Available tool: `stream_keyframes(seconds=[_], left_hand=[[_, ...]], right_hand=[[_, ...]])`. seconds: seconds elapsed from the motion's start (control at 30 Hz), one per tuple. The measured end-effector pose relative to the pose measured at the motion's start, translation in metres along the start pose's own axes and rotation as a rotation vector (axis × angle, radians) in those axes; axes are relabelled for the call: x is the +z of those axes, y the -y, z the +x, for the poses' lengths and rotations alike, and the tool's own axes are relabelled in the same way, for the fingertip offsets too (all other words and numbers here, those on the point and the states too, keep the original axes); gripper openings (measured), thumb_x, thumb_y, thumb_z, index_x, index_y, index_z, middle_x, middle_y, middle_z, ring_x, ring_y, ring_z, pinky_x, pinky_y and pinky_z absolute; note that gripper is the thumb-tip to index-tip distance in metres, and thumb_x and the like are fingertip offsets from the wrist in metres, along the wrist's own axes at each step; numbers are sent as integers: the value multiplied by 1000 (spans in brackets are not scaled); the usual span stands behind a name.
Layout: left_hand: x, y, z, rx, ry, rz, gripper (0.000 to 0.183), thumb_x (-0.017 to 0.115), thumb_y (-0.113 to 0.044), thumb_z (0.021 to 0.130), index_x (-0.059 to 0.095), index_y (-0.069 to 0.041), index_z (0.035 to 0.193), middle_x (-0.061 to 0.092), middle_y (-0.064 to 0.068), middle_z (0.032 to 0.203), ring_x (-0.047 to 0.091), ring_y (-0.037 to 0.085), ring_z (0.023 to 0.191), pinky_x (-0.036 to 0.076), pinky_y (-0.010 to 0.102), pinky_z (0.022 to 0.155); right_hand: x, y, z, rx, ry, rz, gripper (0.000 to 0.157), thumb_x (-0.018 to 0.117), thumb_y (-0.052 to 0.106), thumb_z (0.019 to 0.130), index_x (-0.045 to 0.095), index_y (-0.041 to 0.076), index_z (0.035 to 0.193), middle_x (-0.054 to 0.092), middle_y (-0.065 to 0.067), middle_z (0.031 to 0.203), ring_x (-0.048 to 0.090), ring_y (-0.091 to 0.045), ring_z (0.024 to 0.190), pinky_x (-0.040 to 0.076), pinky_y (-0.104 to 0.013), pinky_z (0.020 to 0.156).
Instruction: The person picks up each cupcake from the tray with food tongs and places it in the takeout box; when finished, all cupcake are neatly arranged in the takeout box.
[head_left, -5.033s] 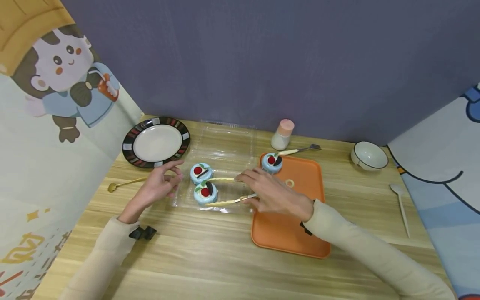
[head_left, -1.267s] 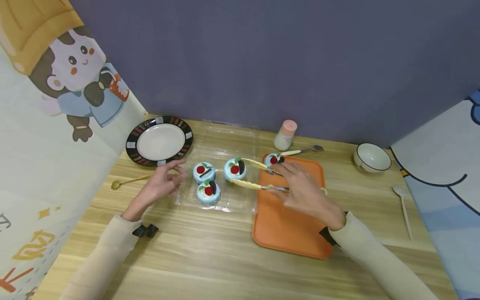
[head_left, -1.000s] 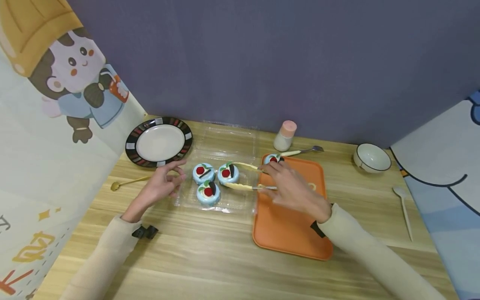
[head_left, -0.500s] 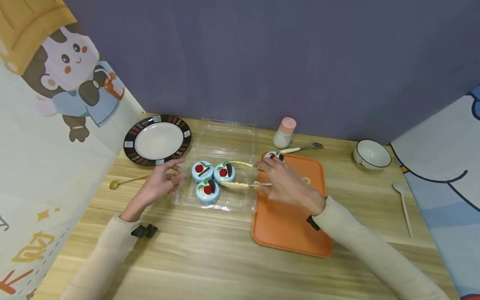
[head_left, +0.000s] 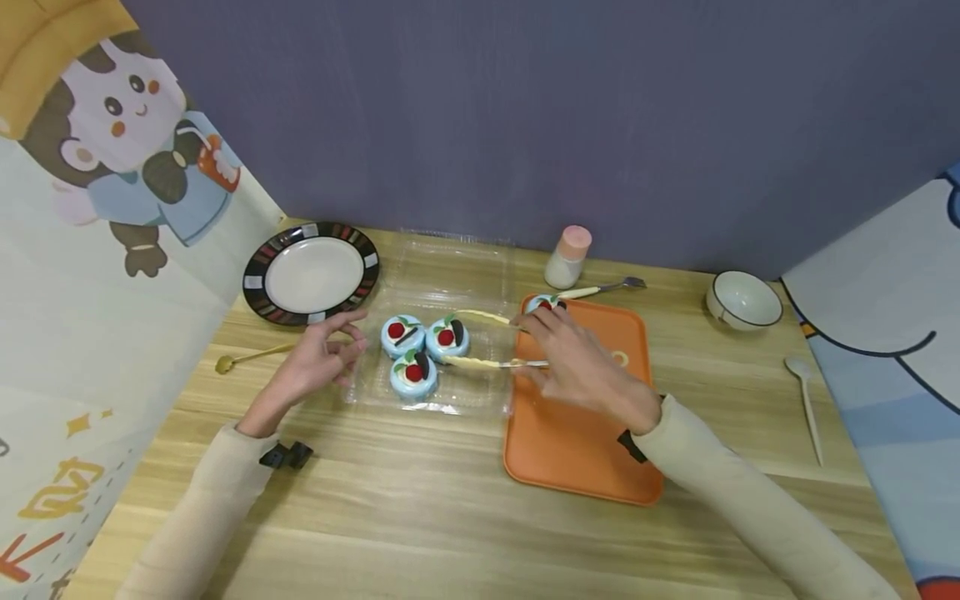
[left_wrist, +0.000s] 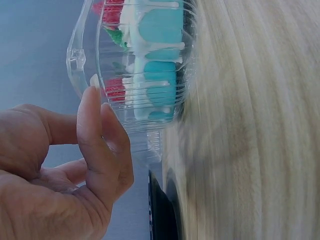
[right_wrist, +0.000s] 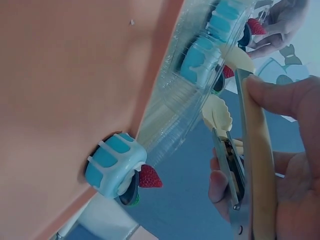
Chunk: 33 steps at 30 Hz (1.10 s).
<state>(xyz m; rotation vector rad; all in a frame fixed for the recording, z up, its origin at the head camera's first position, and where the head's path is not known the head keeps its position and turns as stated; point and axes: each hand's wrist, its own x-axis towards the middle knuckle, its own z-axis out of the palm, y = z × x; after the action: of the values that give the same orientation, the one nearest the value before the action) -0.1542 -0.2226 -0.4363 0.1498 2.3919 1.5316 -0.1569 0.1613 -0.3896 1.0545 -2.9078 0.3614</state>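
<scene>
Three light-blue cupcakes with red berries sit close together in the left half of a clear plastic clamshell box (head_left: pixel 480 392). My right hand (head_left: pixel 588 367) grips a pair of tongs (head_left: pixel 476 363); their cream tips are spread around the right-hand cupcake (head_left: pixel 447 342). At the box's left side is my left hand (head_left: pixel 318 362), with loosely bent fingers. In the left wrist view, one fingertip is right at the clear rim (left_wrist: pixel 77 60). Another blue cupcake (right_wrist: pixel 115 162) stands on the orange tray (head_left: pixel 577 454), partly hidden behind my right hand in the head view.
A dark-rimmed plate (head_left: pixel 257 283) stands at the back left, with a gold spoon (head_left: pixel 255 357) below it. Behind the tray are a pink-capped shaker (head_left: pixel 567 257) and a fork (head_left: pixel 600 290). A white bowl (head_left: pixel 742 302) and a pale spoon (head_left: pixel 806 408) lie right.
Two cupcakes were in the box five seconds ago. The tongs have since brought a third in from the right, and it now sits against the others. My left hand has stayed at the box.
</scene>
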Motion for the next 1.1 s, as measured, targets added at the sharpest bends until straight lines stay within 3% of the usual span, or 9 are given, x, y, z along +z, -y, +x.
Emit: stream_keyframes(seconds=[0.2,0.4,0.57,0.73,1.1], left_hand=[[0,0,1,7,2,-6,55,54,-6,100,35,-8,151,48,22,120,59,10,64,61,33,51],[0,1,1,4,4,-10,55,54,-6,100,35,-8,152,48,21,121,59,9,65,61,33,51],[0,1,1,9,5,-7,55,54,-6,100,35,-8,152,48,21,121,59,9,65,61,33,51],[-1,1,1,15,4,-3,55,53,-5,100,34,-7,152,48,22,121,59,10,66,61,33,52],[0,1,-1,-15,3,-3,56,54,-9,100,34,-11,152,48,20,123,59,11,67,61,33,53]], right_hand=[[-6,-1,-10,42,-3,26,63,73,41,87,51,12,138,56,-7,135,51,-32,128,59,-49,88],[-13,-8,-25,91,-70,68,59,73,40,87,53,12,135,56,-7,133,52,-29,123,55,-46,95],[-20,-23,-43,136,-142,51,63,75,41,85,53,13,137,56,-7,136,53,-32,124,53,-51,95],[-25,-41,-62,201,-180,12,61,76,38,85,54,12,136,60,-7,126,55,-32,115,54,-51,88],[-18,-78,-96,302,-156,-10,59,73,37,87,57,2,131,61,-17,121,56,-40,111,51,-57,89]])
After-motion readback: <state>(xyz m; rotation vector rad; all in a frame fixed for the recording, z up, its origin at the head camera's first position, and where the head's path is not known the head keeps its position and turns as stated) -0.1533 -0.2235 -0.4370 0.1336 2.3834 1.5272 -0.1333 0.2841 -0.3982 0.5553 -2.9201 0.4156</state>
